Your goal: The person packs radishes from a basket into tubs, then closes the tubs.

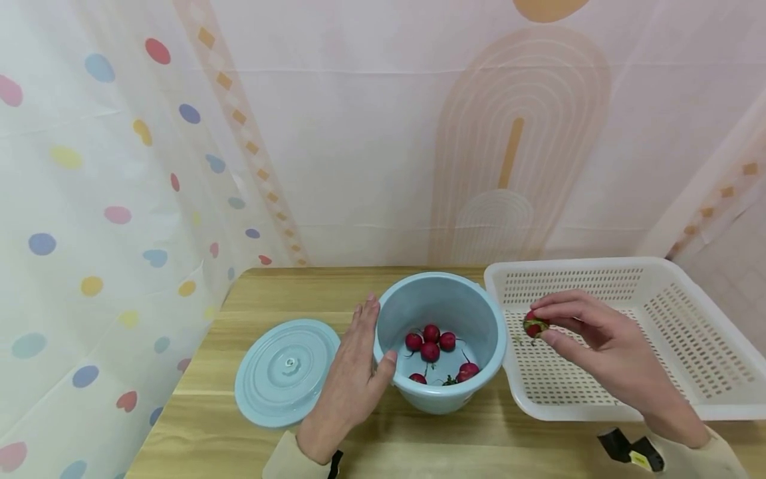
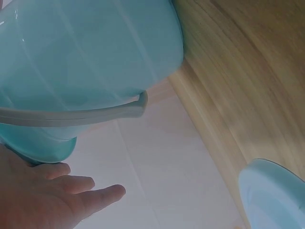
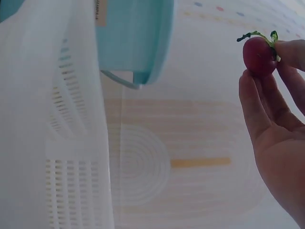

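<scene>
Between fingertips and thumb, my right hand (image 1: 613, 349) pinches a red radish (image 1: 534, 324) above the white basket. In the right wrist view the radish (image 3: 259, 57) shows short green stems near the thumb. My left hand (image 1: 353, 382), fingers extended, rests against the left rim of a light blue bucket (image 1: 437, 402). Several red radishes (image 1: 430, 352) lie at the bottom of this bucket, some with thin roots or bits of green. Its handle (image 2: 71, 117) hangs along the outer wall in the left wrist view.
A round light blue lid (image 1: 287, 389) lies on the wooden table (image 1: 206, 392), left of the bucket. The white perforated basket (image 1: 574, 412) stands directly right of the bucket, with small green scraps inside. Behind everything hangs a patterned curtain (image 1: 359, 166).
</scene>
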`<state>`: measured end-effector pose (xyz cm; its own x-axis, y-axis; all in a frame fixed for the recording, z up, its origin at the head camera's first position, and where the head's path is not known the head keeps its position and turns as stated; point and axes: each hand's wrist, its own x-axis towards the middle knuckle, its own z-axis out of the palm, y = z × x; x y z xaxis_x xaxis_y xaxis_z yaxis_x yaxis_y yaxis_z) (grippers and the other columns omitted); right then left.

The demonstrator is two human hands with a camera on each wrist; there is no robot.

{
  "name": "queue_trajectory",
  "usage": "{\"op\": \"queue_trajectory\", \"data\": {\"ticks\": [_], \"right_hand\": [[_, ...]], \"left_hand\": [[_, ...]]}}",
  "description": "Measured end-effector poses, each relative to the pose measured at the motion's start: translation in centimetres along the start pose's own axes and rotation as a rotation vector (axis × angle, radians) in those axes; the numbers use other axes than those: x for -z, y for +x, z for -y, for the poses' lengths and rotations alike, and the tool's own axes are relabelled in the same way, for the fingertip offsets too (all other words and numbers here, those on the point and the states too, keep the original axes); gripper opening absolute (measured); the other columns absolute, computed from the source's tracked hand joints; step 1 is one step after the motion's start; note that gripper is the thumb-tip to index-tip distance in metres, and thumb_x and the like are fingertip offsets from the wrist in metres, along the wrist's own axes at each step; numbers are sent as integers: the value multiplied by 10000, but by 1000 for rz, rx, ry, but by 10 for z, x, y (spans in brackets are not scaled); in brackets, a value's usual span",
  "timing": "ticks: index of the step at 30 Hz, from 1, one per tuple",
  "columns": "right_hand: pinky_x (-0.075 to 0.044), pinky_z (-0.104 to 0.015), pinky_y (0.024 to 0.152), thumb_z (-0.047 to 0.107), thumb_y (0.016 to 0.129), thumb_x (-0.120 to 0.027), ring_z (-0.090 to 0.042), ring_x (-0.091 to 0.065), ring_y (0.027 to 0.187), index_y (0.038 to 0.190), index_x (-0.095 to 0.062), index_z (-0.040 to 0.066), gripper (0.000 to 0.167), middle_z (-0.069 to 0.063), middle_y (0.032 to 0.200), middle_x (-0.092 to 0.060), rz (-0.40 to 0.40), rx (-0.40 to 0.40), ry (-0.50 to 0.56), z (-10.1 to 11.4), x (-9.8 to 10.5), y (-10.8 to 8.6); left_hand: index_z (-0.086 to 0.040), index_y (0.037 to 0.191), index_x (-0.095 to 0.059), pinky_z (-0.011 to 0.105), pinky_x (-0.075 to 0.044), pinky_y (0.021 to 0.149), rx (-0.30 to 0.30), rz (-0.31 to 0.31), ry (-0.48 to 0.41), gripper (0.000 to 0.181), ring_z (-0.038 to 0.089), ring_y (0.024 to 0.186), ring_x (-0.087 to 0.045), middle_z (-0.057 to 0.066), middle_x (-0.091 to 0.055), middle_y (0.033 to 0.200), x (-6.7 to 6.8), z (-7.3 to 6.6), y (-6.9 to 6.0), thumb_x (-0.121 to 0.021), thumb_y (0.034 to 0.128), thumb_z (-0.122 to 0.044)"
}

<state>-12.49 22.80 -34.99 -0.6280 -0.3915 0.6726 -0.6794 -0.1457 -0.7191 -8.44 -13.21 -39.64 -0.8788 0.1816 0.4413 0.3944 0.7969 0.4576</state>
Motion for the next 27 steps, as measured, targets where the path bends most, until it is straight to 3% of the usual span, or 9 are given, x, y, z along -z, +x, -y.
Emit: {"op": "queue_trajectory", "data": {"ticks": [3, 10, 15, 20, 22, 27], "right_hand": [[-537, -243, 973, -295, 783, -672, -189, -647, 1169, 1175, -704, -59, 459, -171, 1211, -665, 8, 18, -107, -2, -13, 6], [-487, -165, 1003, -124, 768, -817, -92, -636, 1178, 1203, -735, 170, 531, 35, 1205, -710, 72, 15, -441, -10, -34, 13], [-482, -143, 991, -64, 760, -852, -119, -645, 1157, 1184, -744, 176, 499, 77, 1197, -708, 111, 60, -525, -19, -45, 15], [-423, -115, 1025, 1, 742, -884, -174, -646, 1129, 1129, -763, 156, 434, 73, 1152, -718, 100, 73, -643, -25, -51, 15], [-449, -170, 1016, 37, 750, -890, -184, -642, 1127, 1108, -769, 159, 397, 77, 1135, -721, 93, 58, -699, -26, -53, 16], [-524, -482, 947, 52, 788, -869, -260, -637, 1144, 1044, -790, 138, 281, 41, 1080, -743, 81, 21, -796, -27, -55, 16]], "left_hand": [[-27, 1638, -242, 565, -254, 1226, 0, 0, -1, 740, 339, 1563, -218, 65, -212, 1716, 0, 0, 0, -518, 1014, -312], [-41, 1645, -230, 536, -234, 1237, 15, 11, 7, 744, 319, 1567, -209, 39, -199, 1719, 0, 0, -1, -508, 1014, -321], [-28, 1639, -238, 565, -253, 1225, 2, -3, 10, 748, 334, 1563, -217, 63, -211, 1715, -1, 1, -1, -539, 1008, -292], [-33, 1641, -234, 570, -249, 1225, 5, 0, 4, 751, 344, 1563, -213, 52, -198, 1717, -1, 1, -1, -568, 1007, -256], [-35, 1643, -229, 560, -240, 1231, 12, 7, 2, 750, 339, 1566, -201, 45, -188, 1719, -1, 0, -1, -559, 1010, -265], [-35, 1641, -239, 587, -249, 1221, 22, 11, 18, 753, 329, 1572, -171, 58, -195, 1717, 0, 0, -1, -541, 1011, -316]]}}
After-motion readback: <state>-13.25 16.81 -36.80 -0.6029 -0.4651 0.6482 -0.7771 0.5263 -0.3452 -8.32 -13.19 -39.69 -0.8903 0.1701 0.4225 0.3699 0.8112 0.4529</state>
